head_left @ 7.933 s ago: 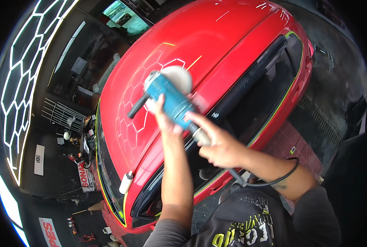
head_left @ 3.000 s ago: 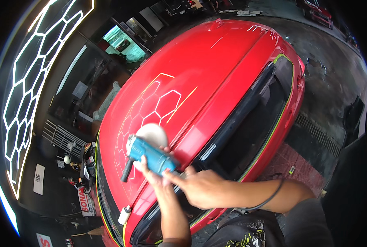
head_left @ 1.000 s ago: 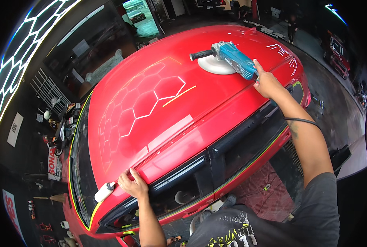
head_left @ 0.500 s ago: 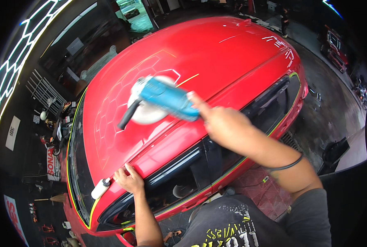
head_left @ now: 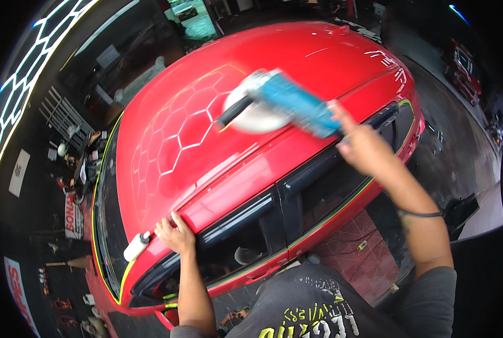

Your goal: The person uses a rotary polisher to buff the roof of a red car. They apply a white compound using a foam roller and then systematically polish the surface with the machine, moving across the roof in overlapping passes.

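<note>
My right hand (head_left: 361, 141) is wrapped round the rear grip of a blue rotary polisher (head_left: 296, 101). Its white round pad (head_left: 257, 119) lies against the red car roof (head_left: 319, 62), near the roof's near-side channel, and is smeared by motion. A black side handle (head_left: 235, 111) sticks out from the polisher's head with no hand on it. My left hand (head_left: 175, 234) rests on the roof edge above the front door window, fingers spread on the paint. Just left of it, a white bottle with a dark cap (head_left: 137, 246) lies by the windshield pillar.
Yellow-green masking tape (head_left: 97, 225) edges the windshield and side windows. Red floor tiles (head_left: 355, 256) lie beside the car. A metal rack (head_left: 65, 118) and a broom (head_left: 79, 262) stand beyond the car's front. Another red vehicle (head_left: 465, 73) is at the far right.
My right hand has swept the polisher to the right along the roof, toward the car's rear. My left hand and the bottle stay in nearly the same place on the car.
</note>
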`<action>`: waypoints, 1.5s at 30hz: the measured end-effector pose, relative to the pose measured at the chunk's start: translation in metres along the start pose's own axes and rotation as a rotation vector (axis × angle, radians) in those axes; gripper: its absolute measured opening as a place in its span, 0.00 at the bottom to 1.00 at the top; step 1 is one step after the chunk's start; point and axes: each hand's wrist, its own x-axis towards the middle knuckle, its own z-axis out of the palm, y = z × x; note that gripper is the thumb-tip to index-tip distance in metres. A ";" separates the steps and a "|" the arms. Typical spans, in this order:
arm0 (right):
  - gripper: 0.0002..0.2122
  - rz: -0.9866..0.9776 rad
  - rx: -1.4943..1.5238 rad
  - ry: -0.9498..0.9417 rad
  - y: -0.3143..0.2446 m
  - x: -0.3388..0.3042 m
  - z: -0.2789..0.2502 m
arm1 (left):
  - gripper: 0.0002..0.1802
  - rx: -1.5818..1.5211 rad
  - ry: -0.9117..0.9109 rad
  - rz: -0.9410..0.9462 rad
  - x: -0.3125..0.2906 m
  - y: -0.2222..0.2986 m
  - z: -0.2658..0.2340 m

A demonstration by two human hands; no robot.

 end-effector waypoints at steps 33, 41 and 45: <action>0.44 -0.177 -0.113 -0.265 -0.168 -0.049 0.043 | 0.41 -2.189 -0.884 -0.787 0.028 0.202 -0.011; 0.49 -0.321 -0.002 -0.422 -0.221 -0.036 0.066 | 0.42 -2.307 -0.629 -0.880 0.053 0.136 0.012; 0.50 -0.321 0.211 -0.418 -0.182 -0.047 0.065 | 0.40 -2.285 -0.766 -0.846 0.040 0.155 0.024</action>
